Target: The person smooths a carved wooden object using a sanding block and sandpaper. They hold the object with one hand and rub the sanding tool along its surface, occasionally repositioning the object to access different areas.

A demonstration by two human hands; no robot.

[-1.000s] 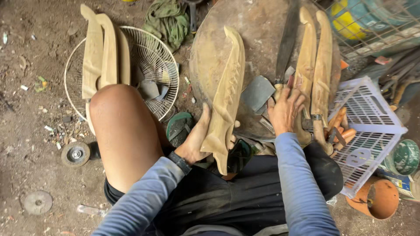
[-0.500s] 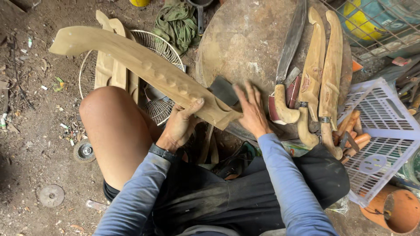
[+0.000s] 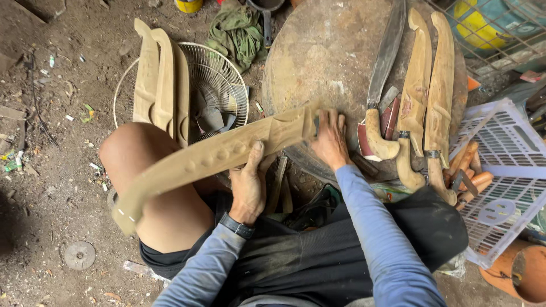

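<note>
At frame centre, my left hand (image 3: 248,185) grips the carved wooden sheath (image 3: 216,156); my right hand (image 3: 330,142) presses spread on its end at the round worktop's (image 3: 318,62) edge.

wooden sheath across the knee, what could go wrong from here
The wooden sheath is long and held by the left hand near its middle; its free end may swing into the fan guard. The right hand presses close to the bare machete, so a slip could possibly cut it.
</note>
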